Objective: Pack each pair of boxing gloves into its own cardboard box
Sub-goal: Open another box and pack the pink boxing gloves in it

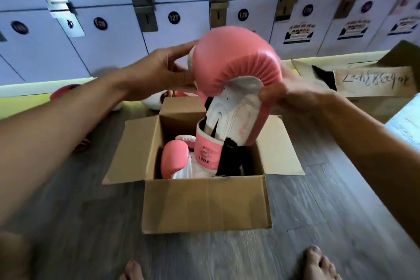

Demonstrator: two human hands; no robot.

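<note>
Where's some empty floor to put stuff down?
Free: the floor between the box front and the toes, and the strip right of the box's right flap. Crowded: inside the box, where one pink glove lies and the left hand and right hand hold a second glove upright; more gloves lie behind the box.

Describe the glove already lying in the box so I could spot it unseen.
Start at the open cardboard box mid-floor. Low in its left half lies a pink-and-white glove. Unlike the upright glove beside it, it lies flat and unheld.
</note>
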